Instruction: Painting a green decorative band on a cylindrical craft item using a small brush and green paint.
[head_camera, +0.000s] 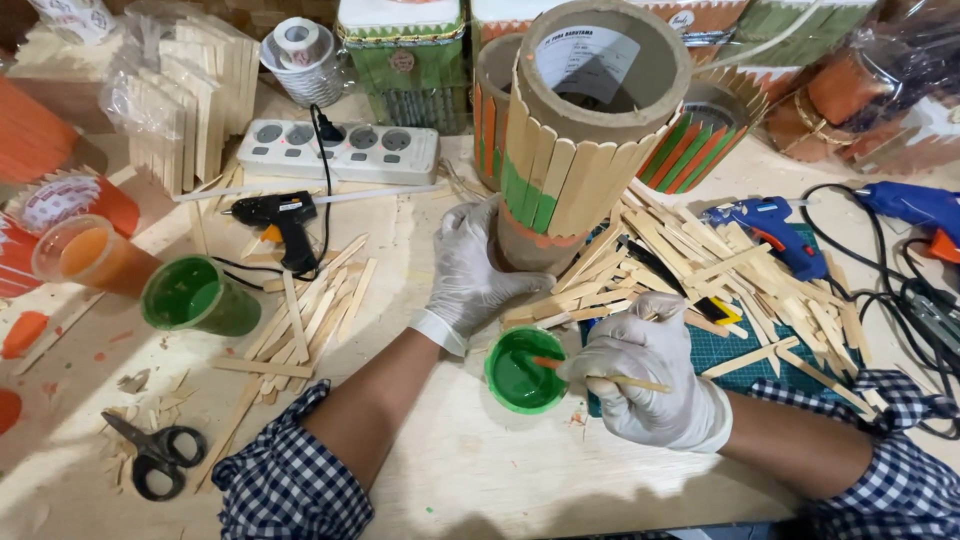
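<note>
The left hand (468, 268), in a white glove, holds the lower part of a cardboard tube (585, 130) that is partly covered with wooden sticks, some of them painted green and orange; its fingers (515, 285) are wrapped around the tube's base, and the tube leans toward the camera. The right hand (650, 385), also gloved, has its fingers (625, 345) closed together on a thin brush (600, 372), whose tip rests in a small cup of green paint (522, 370) just to the left of them on the desk (480, 470). Behind the right fingers lies a pile of plain wooden sticks (720, 275) on a green cutting mat (750, 350). Far left of the left fingers stands a second green cup (195, 297), with a black glue gun (280, 222) near it and black scissors (155, 452) further toward the person.
</note>
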